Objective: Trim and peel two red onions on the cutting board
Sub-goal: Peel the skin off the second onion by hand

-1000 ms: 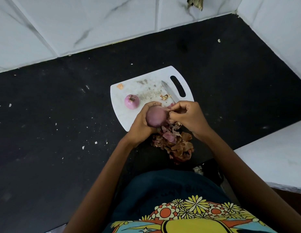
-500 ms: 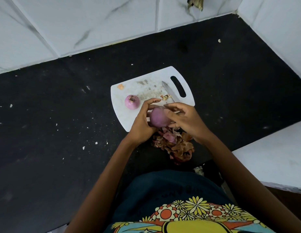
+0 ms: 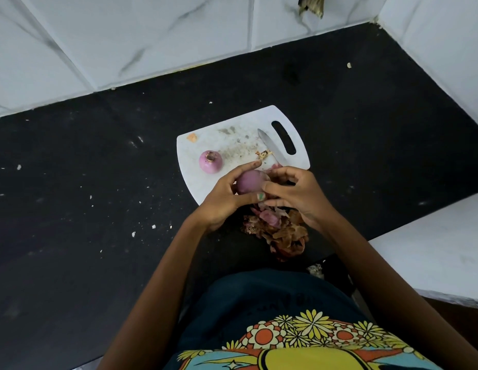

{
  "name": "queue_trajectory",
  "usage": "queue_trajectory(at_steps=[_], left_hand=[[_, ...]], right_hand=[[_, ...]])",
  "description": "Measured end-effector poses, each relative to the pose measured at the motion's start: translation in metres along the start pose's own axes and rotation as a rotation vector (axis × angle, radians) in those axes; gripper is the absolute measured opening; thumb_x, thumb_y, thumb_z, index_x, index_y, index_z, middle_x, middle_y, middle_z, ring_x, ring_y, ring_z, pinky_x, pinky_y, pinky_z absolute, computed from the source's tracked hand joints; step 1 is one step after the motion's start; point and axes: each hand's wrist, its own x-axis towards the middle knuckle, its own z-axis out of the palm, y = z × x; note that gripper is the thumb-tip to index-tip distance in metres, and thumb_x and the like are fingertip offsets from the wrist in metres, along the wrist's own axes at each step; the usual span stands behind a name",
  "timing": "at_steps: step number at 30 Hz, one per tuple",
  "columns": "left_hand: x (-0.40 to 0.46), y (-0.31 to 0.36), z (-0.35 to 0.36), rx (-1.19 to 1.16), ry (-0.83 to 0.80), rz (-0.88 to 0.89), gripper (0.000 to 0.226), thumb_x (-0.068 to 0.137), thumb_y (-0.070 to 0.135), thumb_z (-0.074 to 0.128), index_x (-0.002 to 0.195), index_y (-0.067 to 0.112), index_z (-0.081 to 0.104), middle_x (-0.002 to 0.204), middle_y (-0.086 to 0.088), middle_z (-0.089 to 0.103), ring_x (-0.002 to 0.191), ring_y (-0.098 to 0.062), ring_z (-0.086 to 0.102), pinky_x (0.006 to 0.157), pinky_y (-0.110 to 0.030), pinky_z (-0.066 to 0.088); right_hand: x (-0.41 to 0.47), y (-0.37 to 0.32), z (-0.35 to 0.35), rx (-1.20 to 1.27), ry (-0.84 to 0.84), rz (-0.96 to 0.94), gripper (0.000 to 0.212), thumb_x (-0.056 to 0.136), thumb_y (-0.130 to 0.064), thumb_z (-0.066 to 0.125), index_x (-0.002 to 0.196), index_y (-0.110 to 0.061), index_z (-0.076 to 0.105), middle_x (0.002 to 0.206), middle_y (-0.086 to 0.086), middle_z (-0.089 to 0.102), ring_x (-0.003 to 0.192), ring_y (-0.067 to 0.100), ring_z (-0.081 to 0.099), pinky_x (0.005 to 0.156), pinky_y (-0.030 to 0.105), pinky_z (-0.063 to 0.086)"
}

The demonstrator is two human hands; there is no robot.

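Left hand (image 3: 221,198) and right hand (image 3: 293,190) both grasp the onion (image 3: 248,181); peeled flesh likely slick, firm, so cup round its middle.

We are counting two red onions: one onion (image 3: 210,161) is sitting on the board, and a second onion (image 3: 249,182) is being held above the board's near edge. We are seeing two hands, the left hand (image 3: 227,198) and the right hand (image 3: 296,192), both curling round that second onion. We are counting one white cutting board (image 3: 205,145), one knife (image 3: 271,145) lying on it, and one heap of peels (image 3: 280,231) on the dark counter.
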Motion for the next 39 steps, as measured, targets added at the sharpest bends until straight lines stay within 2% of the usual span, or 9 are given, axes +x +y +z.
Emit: queue_trajectory(at_steps=[5,11,16,24,26,29,33,36,39], left_hand=[[-0.003,0.007,0.0,0.02,0.021,0.008,0.065,0.073,-0.001,0.075,0.132,0.014,0.055,0.126,-0.008,0.062,0.111,-0.019,0.064,0.087,-0.028,0.055],[-0.003,0.013,-0.001,0.096,0.025,0.038,0.064,0.063,0.017,0.081,0.124,0.022,0.06,0.124,-0.002,0.064,0.111,-0.018,0.064,0.091,-0.032,0.054],[-0.004,0.014,0.0,0.083,0.021,0.024,0.062,0.064,0.015,0.08,0.123,0.02,0.06,0.122,-0.004,0.065,0.107,-0.018,0.066,0.086,-0.029,0.055],[-0.005,0.012,0.001,-0.011,0.038,0.007,0.056,0.069,0.005,0.078,0.12,0.02,0.062,0.115,-0.002,0.067,0.105,-0.02,0.067,0.081,-0.029,0.057],[-0.005,0.014,0.001,0.052,0.041,0.033,0.058,0.068,0.006,0.079,0.121,0.019,0.061,0.115,-0.002,0.068,0.104,-0.017,0.067,0.081,-0.026,0.056],[-0.004,0.014,0.002,0.146,0.046,0.067,0.057,0.071,0.0,0.078,0.122,0.014,0.06,0.115,0.002,0.067,0.102,-0.009,0.066,0.081,-0.02,0.053],[-0.004,0.015,0.003,0.161,0.041,0.07,0.056,0.071,-0.002,0.079,0.122,0.013,0.06,0.114,0.003,0.066,0.1,-0.006,0.066,0.081,-0.019,0.053],[-0.004,0.014,0.002,0.161,0.033,0.063,0.055,0.071,-0.001,0.079,0.12,0.016,0.061,0.115,0.002,0.066,0.101,-0.009,0.066,0.081,-0.02,0.053],[-0.005,0.012,0.001,0.097,0.034,0.047,0.056,0.072,-0.002,0.078,0.123,0.014,0.061,0.118,-0.003,0.067,0.105,-0.016,0.066,0.082,-0.024,0.055]], right_hand=[[0.0,-0.005,-0.001,-0.088,-0.018,-0.06,0.021,0.08,-0.002,0.073,0.1,-0.004,0.067,0.099,0.016,0.069,0.087,0.027,0.072,0.07,0.041,0.061],[0.003,-0.007,-0.001,-0.205,0.008,-0.091,0.02,0.074,-0.013,0.079,0.091,-0.016,0.07,0.093,0.008,0.072,0.086,0.026,0.072,0.073,0.046,0.06],[0.0,-0.013,0.0,-0.239,0.005,-0.136,0.017,0.078,-0.001,0.071,0.09,-0.013,0.068,0.089,0.006,0.069,0.073,0.007,0.07,0.059,0.021,0.057],[0.003,-0.009,-0.004,-0.099,0.053,-0.039,0.012,0.086,0.002,0.06,0.09,-0.006,0.068,0.1,0.016,0.069,0.083,0.02,0.072,0.065,0.029,0.06],[0.002,-0.01,-0.003,-0.085,-0.003,-0.002,0.008,0.086,-0.006,0.066,0.093,-0.008,0.067,0.101,0.014,0.069,0.083,0.021,0.072,0.066,0.033,0.06],[0.001,-0.009,0.001,-0.102,-0.047,-0.008,0.023,0.079,-0.009,0.075,0.1,-0.005,0.065,0.1,0.011,0.068,0.085,0.023,0.072,0.069,0.036,0.061],[0.002,-0.009,0.004,-0.15,-0.009,-0.028,0.018,0.078,-0.003,0.074,0.088,-0.015,0.065,0.095,0.007,0.068,0.084,0.025,0.072,0.07,0.043,0.061],[0.003,-0.01,0.002,-0.163,-0.026,-0.016,0.017,0.079,0.0,0.071,0.087,-0.014,0.066,0.093,0.004,0.067,0.083,0.023,0.072,0.068,0.041,0.061],[0.006,-0.009,-0.003,-0.098,-0.016,0.012,0.014,0.083,0.005,0.064,0.092,-0.006,0.067,0.096,0.005,0.067,0.082,0.019,0.071,0.067,0.032,0.061]])
